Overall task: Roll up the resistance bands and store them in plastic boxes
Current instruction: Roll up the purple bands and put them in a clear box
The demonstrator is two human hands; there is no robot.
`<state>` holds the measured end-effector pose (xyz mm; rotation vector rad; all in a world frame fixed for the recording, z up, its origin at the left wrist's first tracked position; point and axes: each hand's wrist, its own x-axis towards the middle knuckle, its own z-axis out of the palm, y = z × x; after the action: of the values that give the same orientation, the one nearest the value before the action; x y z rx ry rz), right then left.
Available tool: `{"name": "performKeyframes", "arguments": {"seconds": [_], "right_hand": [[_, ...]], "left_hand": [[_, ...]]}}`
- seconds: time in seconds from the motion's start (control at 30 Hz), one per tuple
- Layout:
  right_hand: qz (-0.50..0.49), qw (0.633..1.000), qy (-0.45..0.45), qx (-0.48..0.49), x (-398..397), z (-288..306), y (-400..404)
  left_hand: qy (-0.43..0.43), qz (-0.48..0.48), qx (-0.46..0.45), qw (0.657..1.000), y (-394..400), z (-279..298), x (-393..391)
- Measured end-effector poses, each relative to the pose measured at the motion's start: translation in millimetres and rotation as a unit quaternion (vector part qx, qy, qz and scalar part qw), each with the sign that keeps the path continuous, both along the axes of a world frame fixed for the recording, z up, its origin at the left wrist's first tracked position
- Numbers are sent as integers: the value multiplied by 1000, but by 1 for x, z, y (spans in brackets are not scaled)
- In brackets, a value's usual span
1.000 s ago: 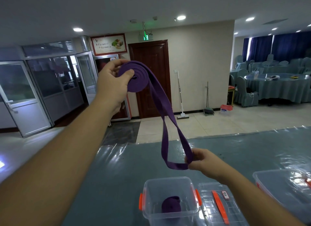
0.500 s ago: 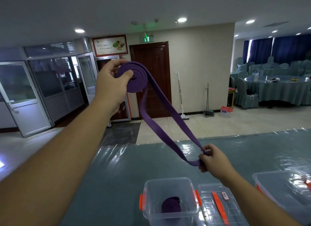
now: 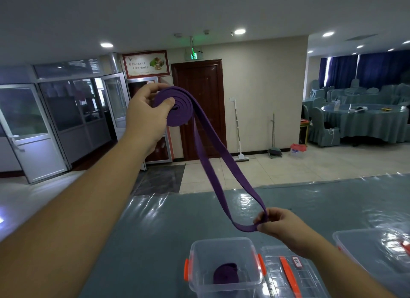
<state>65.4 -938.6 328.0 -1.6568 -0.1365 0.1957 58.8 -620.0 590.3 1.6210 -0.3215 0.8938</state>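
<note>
L hand (image 3: 145,117): raised, thumb and fingers clamp coiled part of purple band (image 3: 208,149).
R hand (image 3: 280,225): pinches band's loose loop end, low over table (image 3: 137,242).
Box (image 3: 224,264): open, w/ one rolled band (image 3: 226,273) inside; lid (image 3: 288,275) beside it.

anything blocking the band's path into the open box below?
Nothing visible. The open plastic box has no lid on; its lid lies beside it. A rolled band already sits inside with room left. The purple band, half rolled, hangs between left hand and right hand.

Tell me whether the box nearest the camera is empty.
Not empty. The open clear box holds one rolled purple band; its lid lies beside it.
</note>
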Motion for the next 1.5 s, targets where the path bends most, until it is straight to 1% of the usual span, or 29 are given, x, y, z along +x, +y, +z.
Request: {"name": "performKeyframes", "arguments": {"seconds": [0.07, 0.2, 0.33, 0.43, 0.53, 0.67, 0.77, 0.83, 0.93, 1.0, 1.13, 1.2, 1.3, 1.4, 1.5], "right_hand": [[-9, 1000, -8, -2, -3, 0, 1], [-70, 997, -8, 12, -4, -1, 5], [-105, 993, -21, -47, -4, -1, 8], [-156, 982, -27, -100, -2, -3, 8], [-188, 975, -22, -118, 0, -6, 6], [-182, 977, -10, -112, -2, -11, 3], [-153, 984, 18, -93, -3, -10, 2], [-113, 988, 40, -95, -4, -9, 0], [-29, 987, 52, -151, -7, 1, -2], [-14, 987, 13, -162, -8, 18, 0], [-72, 987, -132, -58, -14, 90, 23], [-82, 974, -209, -33, -21, 136, 40], [-59, 949, -308, -45, -37, 198, 62], [-30, 933, -346, -95, -49, 232, 73], [1, 934, -333, -128, -51, 237, 76]], "left_hand": [[2, 3, 5, 1000, 2, -1, -1], [8, 9, 12, 1000, 6, -4, -3], [11, 18, 19, 1000, 6, -7, -6], [11, 24, 22, 999, 6, -7, -7], [8, 26, 26, 999, 6, -8, -8], [12, 20, 29, 999, 4, -9, -10], [12, -1, 28, 1000, 1, -10, -12], [12, -17, 35, 999, 0, -10, -14], [15, -37, 60, 997, -3, -10, -17], [19, -55, 80, 995, -5, -10, -21], [32, -111, 144, 983, -15, -13, -30], [39, -123, 180, 975, -18, -16, -32], [49, -142, 216, 965, -21, -21, -33], [63, -152, 251, 954, -21, -25, -35], [69, -156, 258, 951, -20, -27, -41]]}}
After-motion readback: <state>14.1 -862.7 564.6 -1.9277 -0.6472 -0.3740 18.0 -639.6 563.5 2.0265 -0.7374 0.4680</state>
